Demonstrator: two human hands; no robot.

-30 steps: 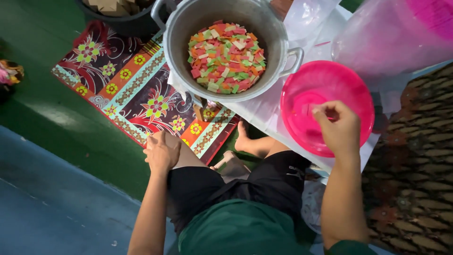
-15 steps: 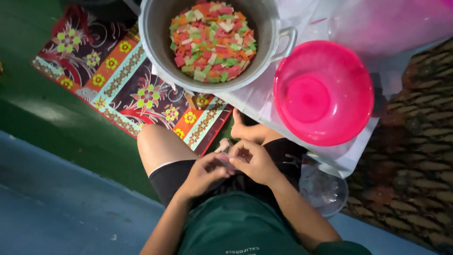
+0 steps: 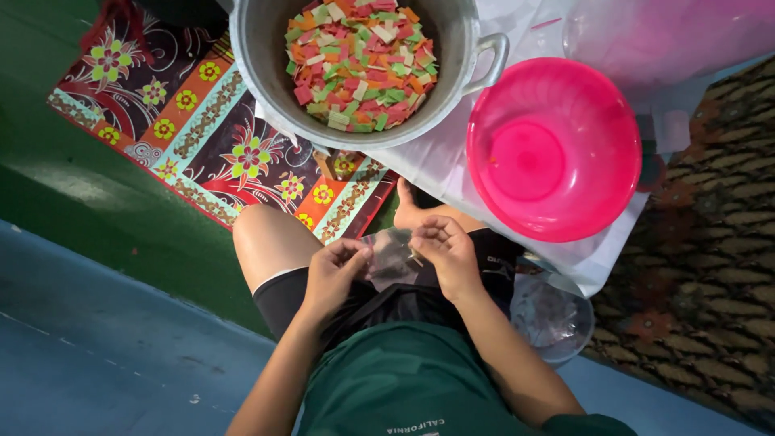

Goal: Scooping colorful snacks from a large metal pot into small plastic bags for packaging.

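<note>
- A small clear plastic bag (image 3: 390, 257) is held over the lap, below the metal pot (image 3: 258, 56), well apart from it.
- The left hand (image 3: 333, 274) is closed on the bag's left edge, fingers curled.
- The right hand (image 3: 446, 254) is pinched shut on its right edge.
- The pot is filled with coloured chips (image 3: 355, 60).
- A pink bowl (image 3: 557, 149) is seen just right of the pot, on a white sheet (image 3: 436, 165).
- A patterned mat (image 3: 202, 137) is spread left of and below the pot.

Between the left hand (image 3: 333, 274) and right hand (image 3: 446, 254) sits a small clear bag (image 3: 389, 257), over the lap. Ahead of the hands stands a pot (image 3: 266, 64) with cut pieces (image 3: 355, 60) in it; a bowl (image 3: 557, 149) lies ahead-right on a plastic sheet (image 3: 440, 165). A patterned mat (image 3: 194, 137) spreads ahead-left.
</note>
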